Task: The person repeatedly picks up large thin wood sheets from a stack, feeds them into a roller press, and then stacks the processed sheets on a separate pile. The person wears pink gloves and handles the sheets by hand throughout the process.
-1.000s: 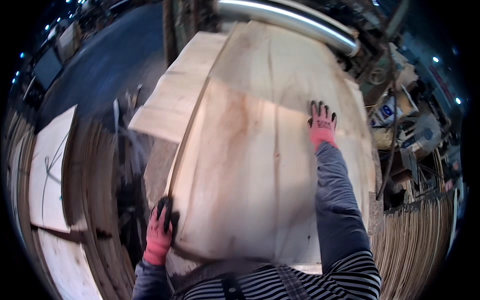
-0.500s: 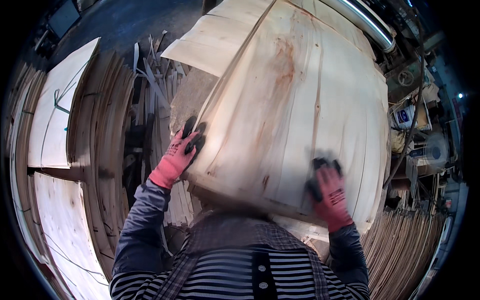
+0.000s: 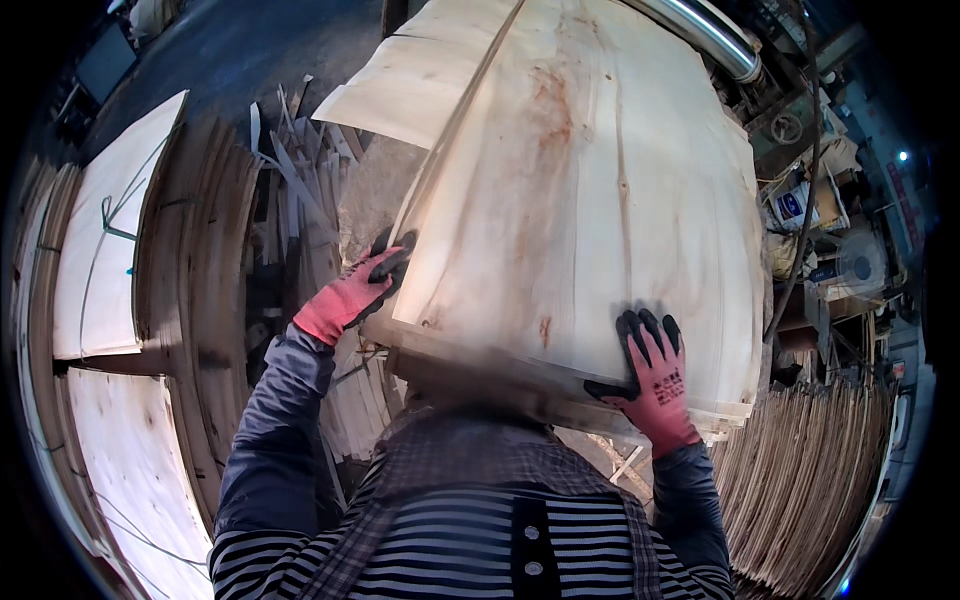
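A stack of pale wood veneer sheets [image 3: 590, 200] lies in front of me, its top sheet marked with a reddish-brown stain and dark grain lines. My left hand [image 3: 360, 285], in a red glove with black fingers, is closed at the stack's left edge, its fingertips on the sheet's border. Flat on the near right part of the top sheet rests my right hand [image 3: 655, 375], gloved alike, fingers spread and thumb out to the left. Another veneer sheet [image 3: 400, 85] sticks out at the far left of the stack.
On the left stand tied bundles of veneer [image 3: 105, 230]. Loose wood strips [image 3: 310, 185] litter the floor between them and the stack. A shiny metal roller [image 3: 715, 40] is at the far right. More sheets [image 3: 805, 480] stand packed at the near right, below a fan [image 3: 860, 258].
My right hand has settled flat with its fingers spread, where it was blurred before. My left hand stays at the left edge. The whole view has shifted slightly.
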Demonstrator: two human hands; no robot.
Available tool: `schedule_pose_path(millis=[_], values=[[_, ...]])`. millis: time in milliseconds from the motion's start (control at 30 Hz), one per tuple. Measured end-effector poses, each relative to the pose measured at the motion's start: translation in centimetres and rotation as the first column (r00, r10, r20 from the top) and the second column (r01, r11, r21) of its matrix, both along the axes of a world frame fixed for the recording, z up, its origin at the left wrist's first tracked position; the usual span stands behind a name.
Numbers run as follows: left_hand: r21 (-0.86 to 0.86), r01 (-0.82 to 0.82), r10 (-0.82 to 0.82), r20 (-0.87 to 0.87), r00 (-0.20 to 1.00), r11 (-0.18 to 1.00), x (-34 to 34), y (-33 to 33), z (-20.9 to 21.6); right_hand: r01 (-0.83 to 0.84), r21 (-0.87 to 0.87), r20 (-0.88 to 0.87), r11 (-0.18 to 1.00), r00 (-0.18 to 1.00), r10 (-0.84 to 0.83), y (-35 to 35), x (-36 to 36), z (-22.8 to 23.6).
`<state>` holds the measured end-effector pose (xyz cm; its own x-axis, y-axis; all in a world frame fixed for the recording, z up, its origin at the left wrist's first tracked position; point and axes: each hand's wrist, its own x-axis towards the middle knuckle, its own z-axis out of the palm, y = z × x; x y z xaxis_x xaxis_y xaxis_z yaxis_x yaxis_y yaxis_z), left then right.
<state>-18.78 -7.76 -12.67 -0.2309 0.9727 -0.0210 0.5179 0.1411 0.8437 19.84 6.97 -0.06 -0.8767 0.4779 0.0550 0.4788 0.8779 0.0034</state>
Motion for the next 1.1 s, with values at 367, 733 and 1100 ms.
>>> schedule_pose_path(millis=[367,733,1100], values=[[0.057,-0.163,0.148,-0.763,0.629,0.985,3.0,1.2,2.1,0.119,-0.034,-0.170,0.992,0.978,-0.123,1.7,3.6,3.0],[0.082,-0.241,0.027,0.908,0.418,0.967,3.2,1.6,12.9,0.136,-0.117,-0.169,0.984,0.973,-0.155,2.3,4.5,0.9],[0.239,-0.018,-0.151,0.667,0.730,0.971,4.7,4.0,10.9,0.141,-0.327,-0.181,0.935,0.961,-0.208,1.1,2.7,1.0]])
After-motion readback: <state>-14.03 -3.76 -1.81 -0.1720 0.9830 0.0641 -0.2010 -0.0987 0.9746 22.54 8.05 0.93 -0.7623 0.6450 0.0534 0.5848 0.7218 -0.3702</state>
